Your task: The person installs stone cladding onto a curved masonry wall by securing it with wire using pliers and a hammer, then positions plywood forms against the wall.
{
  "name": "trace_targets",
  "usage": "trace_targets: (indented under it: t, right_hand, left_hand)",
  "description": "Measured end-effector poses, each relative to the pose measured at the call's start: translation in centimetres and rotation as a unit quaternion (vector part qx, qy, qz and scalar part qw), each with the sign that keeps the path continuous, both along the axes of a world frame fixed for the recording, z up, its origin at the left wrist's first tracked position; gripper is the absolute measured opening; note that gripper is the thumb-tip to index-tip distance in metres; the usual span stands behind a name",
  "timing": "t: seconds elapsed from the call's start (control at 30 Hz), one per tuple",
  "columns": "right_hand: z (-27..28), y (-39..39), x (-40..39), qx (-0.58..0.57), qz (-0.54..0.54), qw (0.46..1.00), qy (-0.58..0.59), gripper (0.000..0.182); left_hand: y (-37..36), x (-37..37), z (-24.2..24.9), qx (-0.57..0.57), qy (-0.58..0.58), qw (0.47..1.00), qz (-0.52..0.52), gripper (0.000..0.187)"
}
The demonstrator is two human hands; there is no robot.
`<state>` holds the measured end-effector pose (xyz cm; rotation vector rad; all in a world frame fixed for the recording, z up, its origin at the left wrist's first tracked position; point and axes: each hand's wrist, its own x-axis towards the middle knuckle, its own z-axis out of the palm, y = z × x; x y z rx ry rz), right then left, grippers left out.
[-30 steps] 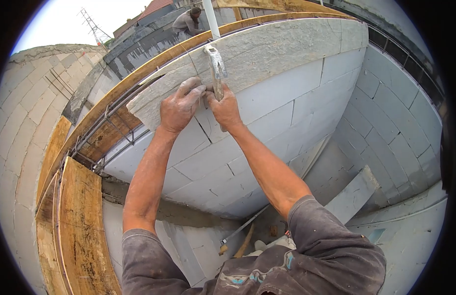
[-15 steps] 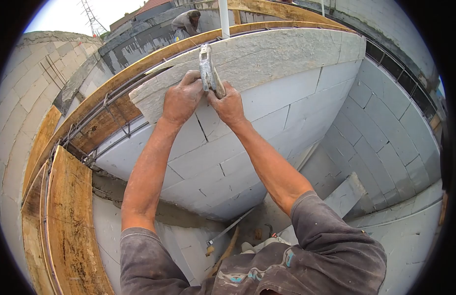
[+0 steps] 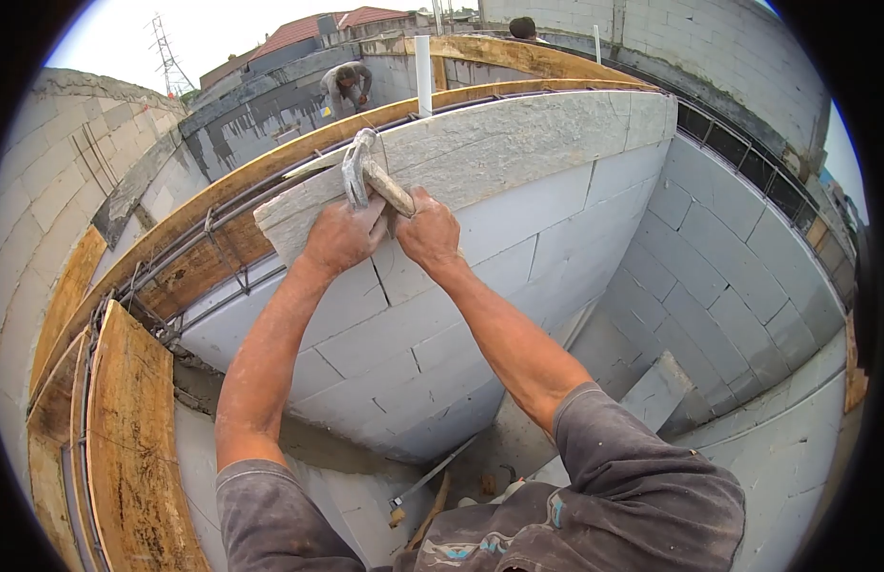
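Observation:
A claw hammer with a worn metal head (image 3: 354, 170) and a pale wooden handle (image 3: 389, 188) is held over a rough grey board (image 3: 537, 129). My right hand (image 3: 429, 229) is closed around the handle. Just left of it, my left hand (image 3: 345, 234) is closed in front of the board, its knuckles by the lower end of the metal head. Whatever the left fingers grip is hidden. The board lies along the top of a light block wall (image 3: 480, 253).
Steel rebar (image 3: 213, 224) runs behind the board, beside wooden formwork (image 3: 132, 429). A white pipe (image 3: 423, 76) stands upright at the wall top. Another person (image 3: 347, 88) bends over beyond. A second block wall (image 3: 738, 257) rises at the right.
The hammer has tilted, its handle now slanting down to the right from the head. Both hands appear slightly lower, and the camera view has shifted to show more background.

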<state>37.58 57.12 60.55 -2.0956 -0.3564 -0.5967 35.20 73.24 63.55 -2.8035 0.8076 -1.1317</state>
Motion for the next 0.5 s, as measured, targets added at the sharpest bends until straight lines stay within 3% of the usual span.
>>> trace_targets:
  t: [0.1, 0.3, 0.5]
  right_hand:
    - [0.3, 0.0, -0.3, 0.002, -0.004, 1.0, 0.027, 0.021]
    - [0.5, 0.7, -0.5, 0.034, -0.027, 0.998, 0.056, 0.028]
    - [0.1, 1.3, -0.3, 0.097, -0.044, 0.99, 0.089, 0.029]
  left_hand:
    - [-0.1, -0.7, -0.1, 0.035, 0.028, 0.998, 0.042, 0.03]
    - [0.1, -0.1, -1.3, 0.05, -0.083, 0.995, 0.007, 0.037]
    - [-1.3, -1.4, -0.6, 0.016, -0.079, 0.997, 0.005, 0.045]
